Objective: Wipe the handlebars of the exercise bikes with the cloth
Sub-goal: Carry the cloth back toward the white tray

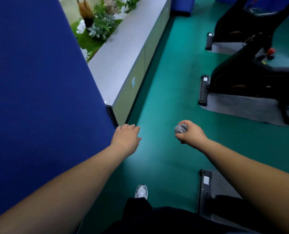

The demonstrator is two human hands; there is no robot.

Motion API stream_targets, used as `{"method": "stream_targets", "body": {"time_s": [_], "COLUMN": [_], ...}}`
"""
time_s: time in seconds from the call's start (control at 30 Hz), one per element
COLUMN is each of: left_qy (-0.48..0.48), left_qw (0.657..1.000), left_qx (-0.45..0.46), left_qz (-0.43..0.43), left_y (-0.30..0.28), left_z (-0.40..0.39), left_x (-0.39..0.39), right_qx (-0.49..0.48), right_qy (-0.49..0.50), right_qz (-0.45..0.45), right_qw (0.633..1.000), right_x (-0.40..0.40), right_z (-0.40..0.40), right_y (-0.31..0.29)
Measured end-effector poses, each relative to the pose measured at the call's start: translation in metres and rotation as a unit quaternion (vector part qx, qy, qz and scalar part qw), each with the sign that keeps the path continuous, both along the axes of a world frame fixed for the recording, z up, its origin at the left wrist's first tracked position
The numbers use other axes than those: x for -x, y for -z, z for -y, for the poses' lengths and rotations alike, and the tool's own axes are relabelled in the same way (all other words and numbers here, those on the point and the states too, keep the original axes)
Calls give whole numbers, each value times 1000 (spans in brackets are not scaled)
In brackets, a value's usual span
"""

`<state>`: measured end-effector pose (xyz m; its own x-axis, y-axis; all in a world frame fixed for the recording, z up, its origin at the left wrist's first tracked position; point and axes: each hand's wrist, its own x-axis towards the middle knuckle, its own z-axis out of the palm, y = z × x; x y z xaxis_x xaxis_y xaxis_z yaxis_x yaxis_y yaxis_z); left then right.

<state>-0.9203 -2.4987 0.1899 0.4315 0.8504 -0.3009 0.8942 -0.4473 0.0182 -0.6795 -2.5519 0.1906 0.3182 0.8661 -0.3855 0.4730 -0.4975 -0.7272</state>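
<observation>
I stand on the green floor (165,107), blue partition (35,81) at frame left, exercise bikes (241,78) upper right, my right hand (190,131) gripping the balled cloth (180,128), left hand (126,136) relaxed, empty.

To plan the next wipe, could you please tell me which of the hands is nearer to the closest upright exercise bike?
Right. The right hand, gripping the balled grey cloth, is just below-left of the exercise bike. The left hand is farther left, beside the blue partition.

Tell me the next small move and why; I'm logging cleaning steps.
Probably step right toward the nearest black exercise bike: the right hand grips the balled grey cloth over green floor, touching no handlebar.
</observation>
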Motion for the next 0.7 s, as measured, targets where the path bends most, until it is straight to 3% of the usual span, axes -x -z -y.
{"method": "stream_targets", "body": {"time_s": [0.27, 0.7], "left_qy": [103, 113], "left_qw": [994, 993], "left_qx": [-10, -30], "left_qz": [-29, -33], "left_y": [7, 4], "left_z": [-121, -321], "left_x": [-37, -151], "right_qx": [-10, -15], "right_qy": [36, 1], "right_qz": [62, 123], "right_qw": [997, 992], "right_x": [-25, -145], "right_z": [-81, -264], "right_y": [-13, -2]}}
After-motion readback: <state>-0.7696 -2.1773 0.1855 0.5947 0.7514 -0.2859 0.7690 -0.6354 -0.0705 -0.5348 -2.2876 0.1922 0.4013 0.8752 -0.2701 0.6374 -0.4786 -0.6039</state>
